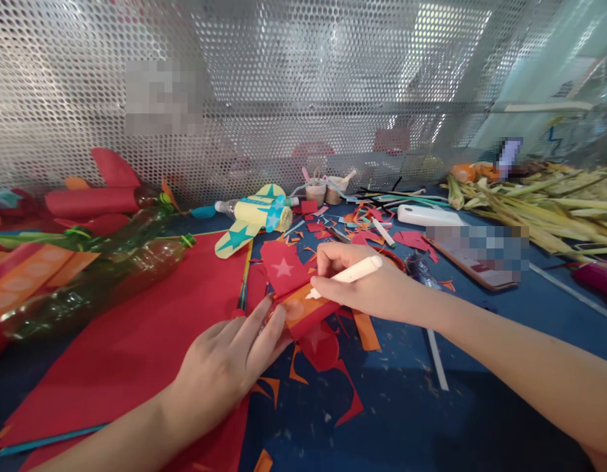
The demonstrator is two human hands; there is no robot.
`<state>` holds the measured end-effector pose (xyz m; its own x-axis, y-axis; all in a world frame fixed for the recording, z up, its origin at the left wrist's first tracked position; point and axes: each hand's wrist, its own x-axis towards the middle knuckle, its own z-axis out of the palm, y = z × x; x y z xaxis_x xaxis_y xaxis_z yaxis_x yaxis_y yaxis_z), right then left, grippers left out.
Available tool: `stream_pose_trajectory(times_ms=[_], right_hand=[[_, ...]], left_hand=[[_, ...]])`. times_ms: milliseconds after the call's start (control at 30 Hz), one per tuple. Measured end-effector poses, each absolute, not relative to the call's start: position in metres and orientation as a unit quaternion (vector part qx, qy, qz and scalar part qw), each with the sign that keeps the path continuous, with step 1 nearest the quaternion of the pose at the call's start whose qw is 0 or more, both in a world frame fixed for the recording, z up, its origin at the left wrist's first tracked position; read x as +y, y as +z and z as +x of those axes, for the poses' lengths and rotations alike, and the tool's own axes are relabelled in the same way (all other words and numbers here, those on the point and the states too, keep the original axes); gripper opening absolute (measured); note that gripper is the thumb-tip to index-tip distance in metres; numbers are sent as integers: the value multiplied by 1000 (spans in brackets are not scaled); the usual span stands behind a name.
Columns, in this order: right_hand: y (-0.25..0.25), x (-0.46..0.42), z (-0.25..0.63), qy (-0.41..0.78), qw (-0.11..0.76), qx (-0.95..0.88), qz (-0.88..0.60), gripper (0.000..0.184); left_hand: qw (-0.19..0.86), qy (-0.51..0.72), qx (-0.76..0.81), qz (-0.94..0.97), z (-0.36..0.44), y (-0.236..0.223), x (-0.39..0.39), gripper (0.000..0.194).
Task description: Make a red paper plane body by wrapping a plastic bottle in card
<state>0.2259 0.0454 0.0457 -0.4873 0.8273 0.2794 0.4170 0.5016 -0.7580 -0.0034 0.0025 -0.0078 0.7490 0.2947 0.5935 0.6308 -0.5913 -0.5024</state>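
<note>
A red-and-orange paper craft with rounded, star-marked wings (303, 322) lies mid-bench, the left hand's (222, 351) fingers gripping its near end. The right hand's (370, 288) fingers pinch a slim white marker (357, 269), tip at the orange strip. Flat red paper sheets (151, 328) edge close at 8 o'clock; jagged paper scraps (365, 235) crowd 1 o'clock. Dark-blue, pale-flecked bench (392, 413) spreads toward 5. A yellow, teal-starred bottle plane (254, 212) sits at 11, before a perforated metal screen (303, 78) at 12.

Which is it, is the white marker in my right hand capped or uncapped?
Uncapped: the white marker shows its bare, narrow tip at the orange strip, held in your right hand.
</note>
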Motion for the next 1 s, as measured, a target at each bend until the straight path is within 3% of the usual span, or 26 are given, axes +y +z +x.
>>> stream_pose_trajectory(times_ms=[1000], right_hand=[[49,41,224,330,314,-800,-391,17]], left_hand=[[364,-227,-273,-861,-5,-7,1,24]])
